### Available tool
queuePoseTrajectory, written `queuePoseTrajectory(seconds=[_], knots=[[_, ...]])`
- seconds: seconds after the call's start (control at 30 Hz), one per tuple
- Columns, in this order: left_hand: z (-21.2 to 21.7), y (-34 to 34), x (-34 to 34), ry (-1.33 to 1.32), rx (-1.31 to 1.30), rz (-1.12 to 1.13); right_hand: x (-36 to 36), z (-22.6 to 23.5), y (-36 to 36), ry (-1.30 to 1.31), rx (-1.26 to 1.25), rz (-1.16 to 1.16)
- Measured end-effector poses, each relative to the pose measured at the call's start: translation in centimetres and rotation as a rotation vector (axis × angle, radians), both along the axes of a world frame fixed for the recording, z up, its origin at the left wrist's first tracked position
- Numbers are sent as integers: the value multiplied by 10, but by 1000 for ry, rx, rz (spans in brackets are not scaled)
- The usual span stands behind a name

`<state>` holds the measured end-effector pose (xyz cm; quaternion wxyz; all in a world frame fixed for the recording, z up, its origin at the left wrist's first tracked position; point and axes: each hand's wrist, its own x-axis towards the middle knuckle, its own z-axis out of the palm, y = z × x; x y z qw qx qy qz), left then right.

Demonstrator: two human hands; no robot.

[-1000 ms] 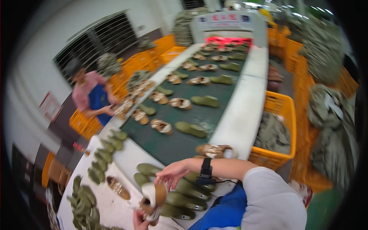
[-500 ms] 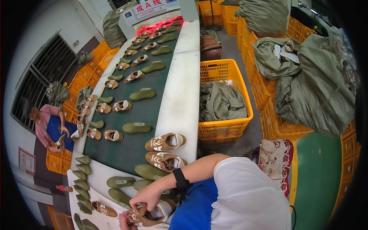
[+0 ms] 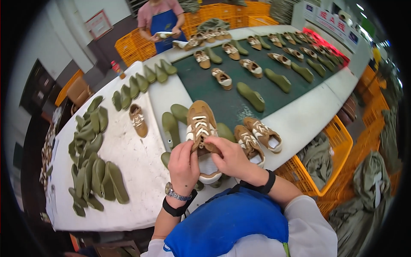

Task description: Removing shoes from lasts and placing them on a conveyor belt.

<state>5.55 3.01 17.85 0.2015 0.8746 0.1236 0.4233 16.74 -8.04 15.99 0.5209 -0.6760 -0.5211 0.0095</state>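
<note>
A tan sneaker (image 3: 200, 112) with white laces is before me, toe pointing away and striped insole showing. My left hand (image 3: 185, 163) pinches the left side of its opening near the top of the laces. On the opposite side, my right hand (image 3: 232, 157) grips the collar with thumb and fingers. Green shoe lasts (image 3: 170, 128) lie just left of the sneaker, and others are partly hidden beneath and behind it. To the right stand two more tan sneakers, one (image 3: 248, 145) nearer my right hand and another (image 3: 264, 133) beyond it.
A green conveyor belt (image 3: 195, 79) carries rows of sneakers and lasts. On the white table (image 3: 128, 158) at left are a heap of lasts (image 3: 105, 175) and a single sneaker (image 3: 138, 121). An orange crate (image 3: 336, 165) stands at right. Across the belt, a person (image 3: 160, 19) holds a shoe.
My view has swung left, so the belt now runs toward the upper right. The sneaker is now upright in front of me, with both hands at its opening.
</note>
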Motion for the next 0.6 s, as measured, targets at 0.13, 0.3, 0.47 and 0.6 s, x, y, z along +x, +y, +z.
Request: queuePoseTrajectory(seconds=[0.13, 0.3, 0.47, 0.6], knots=[[-4, -1, -7, -59, -10, 34, -5, 5, 0, -88, -41, 13], [-5, 3, -10, -89, -25, 57, 4, 11, -4, -201, -227, 170], [-10, 15, -15, -133, -387, 67, 4, -7, -5, -104, -166, 371], [6, 8, -14, 42, -233, 27, 1, 8, 2, -14, -18, 166]])
